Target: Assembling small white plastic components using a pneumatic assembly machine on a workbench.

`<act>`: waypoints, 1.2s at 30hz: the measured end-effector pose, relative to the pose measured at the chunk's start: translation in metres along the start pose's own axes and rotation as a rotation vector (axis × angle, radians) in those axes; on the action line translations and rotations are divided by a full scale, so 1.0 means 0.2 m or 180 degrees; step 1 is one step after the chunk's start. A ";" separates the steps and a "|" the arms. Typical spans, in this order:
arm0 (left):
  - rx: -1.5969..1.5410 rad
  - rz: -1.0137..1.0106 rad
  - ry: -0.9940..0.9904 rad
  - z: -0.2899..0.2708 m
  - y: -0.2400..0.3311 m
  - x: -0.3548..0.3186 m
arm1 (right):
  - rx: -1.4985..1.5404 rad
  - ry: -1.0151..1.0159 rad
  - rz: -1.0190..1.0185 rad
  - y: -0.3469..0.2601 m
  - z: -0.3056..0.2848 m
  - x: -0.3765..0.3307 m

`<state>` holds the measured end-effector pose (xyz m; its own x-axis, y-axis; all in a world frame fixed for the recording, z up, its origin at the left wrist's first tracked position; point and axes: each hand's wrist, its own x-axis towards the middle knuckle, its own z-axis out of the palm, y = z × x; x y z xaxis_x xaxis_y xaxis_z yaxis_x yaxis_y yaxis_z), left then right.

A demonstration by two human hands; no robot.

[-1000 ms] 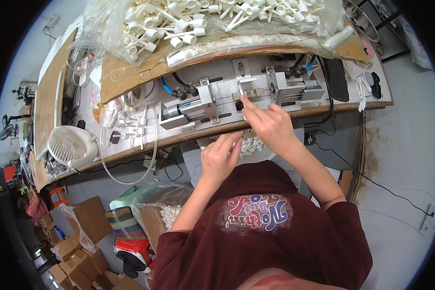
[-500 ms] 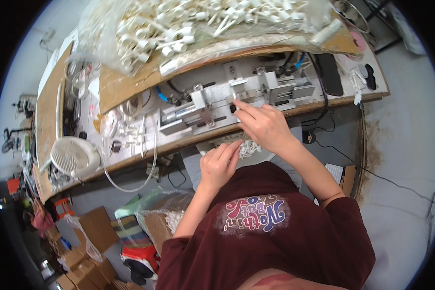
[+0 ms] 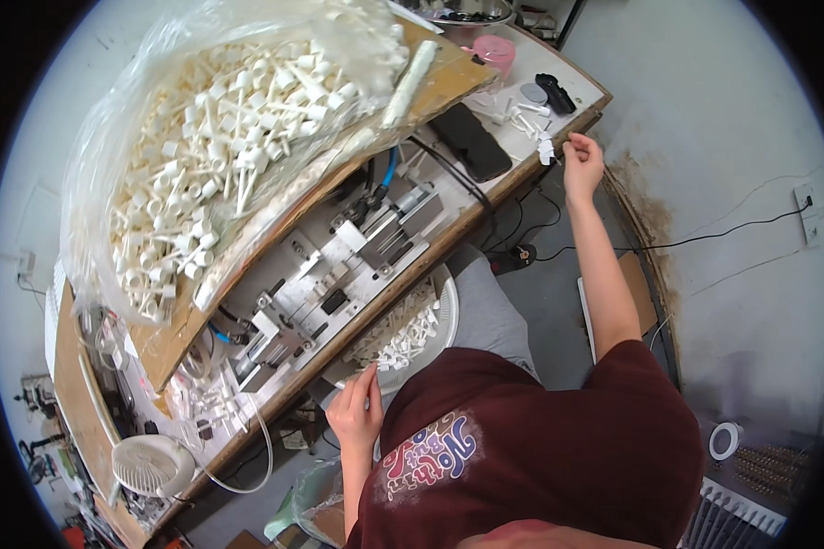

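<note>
White plastic fittings are lying heaped in the round tray (image 3: 444, 316) on our lap, and our left hand (image 3: 355, 414) is resting at the tray's near rim, fingers loosely curled and pointing up toward the pile; we are not seeing anything pinched between them, though the fingertips are partly hidden against the rim, so we cannot tell for certain. Just beyond the tray, the metal fixture (image 3: 339, 284) is sitting along the bench edge, its long axis running with the bench from lower left to upper right. Farther out, our right hand (image 3: 582, 156) is stretching well away to the far right end of the bench (image 3: 485, 206), arm almost straight. Its fingers are closing round a small white piece (image 3: 547, 146) at the very edge of the bench top, just left of the hand, beside a scatter of like pieces (image 3: 513, 114). That piece is lying toward the bench from the hand, well apart from the tray and the left hand, so the right hand is much the nearer. Beyond everything, a clear bag of white parts (image 3: 220, 146) is sitting on the raised board.
</note>
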<state>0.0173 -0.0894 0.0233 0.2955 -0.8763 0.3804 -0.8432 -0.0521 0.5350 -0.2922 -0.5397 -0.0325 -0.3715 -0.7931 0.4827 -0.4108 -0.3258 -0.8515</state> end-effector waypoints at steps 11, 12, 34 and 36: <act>0.0311 -0.0682 -0.0482 0.11 0.03 -0.22 | -0.2188 -0.0948 -0.0327 0.42 0.09 0.91; 0.0371 -0.0800 -0.0555 0.10 0.05 -0.25 | -0.2365 -0.1057 -0.0132 0.40 0.18 0.88; 0.0543 -0.1166 -0.0471 0.20 0.13 -0.41 | -0.2792 -0.2049 -0.1143 1.06 0.35 1.51; 0.0490 -0.1188 -0.0426 0.22 0.13 -0.44 | -0.2470 -0.1843 -0.1260 0.95 0.40 1.34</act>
<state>-0.0511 -0.0351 -0.0295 0.5411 -0.8376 0.0752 -0.7496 -0.4398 0.4946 -0.4032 -0.8555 -0.0823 0.2779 -0.8938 0.3520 -0.9139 -0.3589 -0.1898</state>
